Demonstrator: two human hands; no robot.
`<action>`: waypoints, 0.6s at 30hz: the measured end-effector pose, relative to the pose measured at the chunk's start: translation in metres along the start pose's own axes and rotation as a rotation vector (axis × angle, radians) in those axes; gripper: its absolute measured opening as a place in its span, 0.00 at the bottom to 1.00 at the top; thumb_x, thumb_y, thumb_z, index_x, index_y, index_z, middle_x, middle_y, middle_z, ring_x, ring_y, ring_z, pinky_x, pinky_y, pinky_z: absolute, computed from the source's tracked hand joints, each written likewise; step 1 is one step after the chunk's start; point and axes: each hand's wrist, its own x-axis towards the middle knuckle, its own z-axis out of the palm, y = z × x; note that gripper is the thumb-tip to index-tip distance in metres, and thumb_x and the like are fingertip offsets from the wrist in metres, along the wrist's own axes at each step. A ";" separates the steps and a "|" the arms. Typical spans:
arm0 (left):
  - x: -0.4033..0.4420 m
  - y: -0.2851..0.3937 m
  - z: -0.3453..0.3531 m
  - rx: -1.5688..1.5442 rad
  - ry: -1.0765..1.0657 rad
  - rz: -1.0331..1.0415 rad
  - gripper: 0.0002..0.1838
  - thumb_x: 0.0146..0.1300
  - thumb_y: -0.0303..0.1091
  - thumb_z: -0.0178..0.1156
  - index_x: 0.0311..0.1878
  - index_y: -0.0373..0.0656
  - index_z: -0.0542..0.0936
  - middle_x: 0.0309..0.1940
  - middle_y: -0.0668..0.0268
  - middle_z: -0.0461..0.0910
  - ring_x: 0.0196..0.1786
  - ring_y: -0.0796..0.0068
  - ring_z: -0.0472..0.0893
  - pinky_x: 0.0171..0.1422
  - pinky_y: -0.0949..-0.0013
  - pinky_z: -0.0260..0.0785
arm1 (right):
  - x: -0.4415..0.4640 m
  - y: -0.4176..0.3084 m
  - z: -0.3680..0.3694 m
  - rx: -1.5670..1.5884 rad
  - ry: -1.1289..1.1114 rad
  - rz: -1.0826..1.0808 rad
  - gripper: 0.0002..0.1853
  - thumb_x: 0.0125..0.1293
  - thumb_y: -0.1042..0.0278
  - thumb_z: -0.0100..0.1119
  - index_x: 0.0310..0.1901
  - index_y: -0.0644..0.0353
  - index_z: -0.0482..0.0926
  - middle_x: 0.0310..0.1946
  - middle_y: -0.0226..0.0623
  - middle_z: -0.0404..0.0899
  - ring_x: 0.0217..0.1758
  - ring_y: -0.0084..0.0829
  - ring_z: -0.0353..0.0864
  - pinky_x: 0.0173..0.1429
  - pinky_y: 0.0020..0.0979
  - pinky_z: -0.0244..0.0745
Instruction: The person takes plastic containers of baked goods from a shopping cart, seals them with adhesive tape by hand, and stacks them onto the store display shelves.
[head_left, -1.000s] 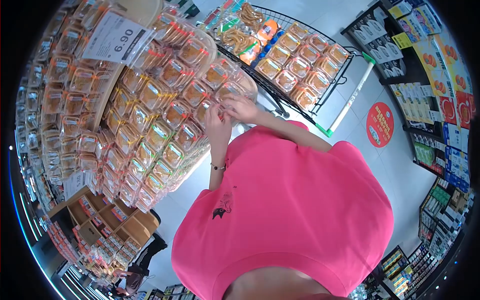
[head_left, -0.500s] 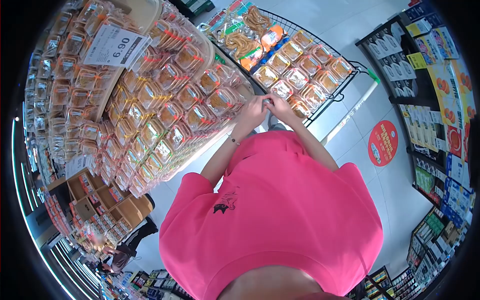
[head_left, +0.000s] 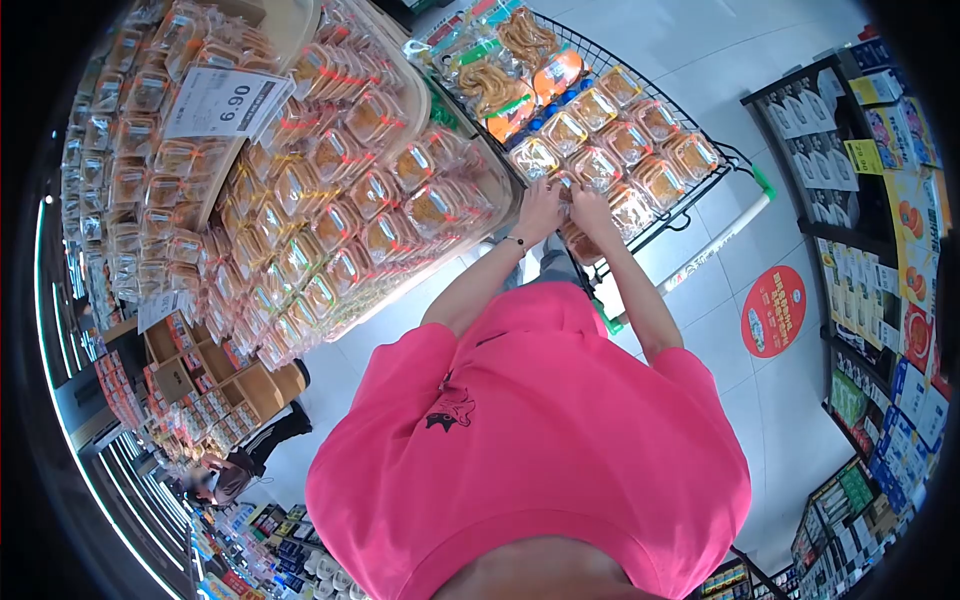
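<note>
My left hand (head_left: 540, 210), with a dark bracelet at its wrist, reaches over the near edge of the shopping cart (head_left: 742, 160). Close beside it is my right hand (head_left: 590, 210). The fingers of both hands are bent around a small clear-wrapped food pack (head_left: 564, 186), mostly hidden by them. Rows of similar packs with brown contents, such as one clear pack (head_left: 627, 142), lie in the cart. Beyond them are bags of brown twisted snacks (head_left: 487, 88) and orange-labelled packages (head_left: 558, 76).
A tiered display of wrapped packs (head_left: 385, 190) rises on the left, with a price sign (head_left: 228, 102) on it. Shelves (head_left: 815, 140) line the right side. A round red sticker (head_left: 772, 311) marks the tiled floor. Another person (head_left: 235, 470) is at the lower left.
Both hands have moved forward from the cart's near edge onto the packs, and my arms are straighter. Before, the fingers met in front of the cart. The cart appears slightly shifted in view.
</note>
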 end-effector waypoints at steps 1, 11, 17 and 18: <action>0.000 0.001 0.003 -0.002 -0.003 -0.004 0.23 0.49 0.33 0.61 0.51 0.39 0.72 0.53 0.48 0.67 0.57 0.49 0.68 0.57 0.54 0.63 | 0.000 0.000 0.001 0.001 -0.005 0.000 0.11 0.53 0.71 0.56 0.39 0.64 0.76 0.33 0.50 0.80 0.37 0.48 0.83 0.43 0.45 0.78; 0.003 0.013 0.024 0.175 0.107 -0.028 0.25 0.44 0.35 0.65 0.47 0.37 0.72 0.53 0.48 0.66 0.59 0.50 0.65 0.61 0.54 0.59 | -0.005 0.000 0.011 -0.143 0.016 -0.044 0.12 0.52 0.73 0.57 0.41 0.61 0.76 0.44 0.47 0.75 0.45 0.46 0.78 0.47 0.42 0.76; 0.006 0.016 0.029 0.313 0.082 -0.078 0.21 0.48 0.33 0.62 0.47 0.37 0.72 0.55 0.45 0.67 0.59 0.51 0.67 0.62 0.56 0.59 | -0.007 0.001 0.016 -0.184 0.056 -0.061 0.15 0.53 0.72 0.56 0.44 0.60 0.74 0.44 0.48 0.72 0.43 0.48 0.76 0.45 0.44 0.74; 0.007 0.015 0.033 0.317 0.053 -0.097 0.20 0.50 0.33 0.61 0.47 0.36 0.72 0.56 0.45 0.67 0.59 0.51 0.67 0.63 0.56 0.59 | -0.007 0.001 0.018 -0.184 0.072 -0.054 0.14 0.54 0.72 0.56 0.44 0.60 0.74 0.44 0.48 0.73 0.43 0.48 0.76 0.45 0.44 0.74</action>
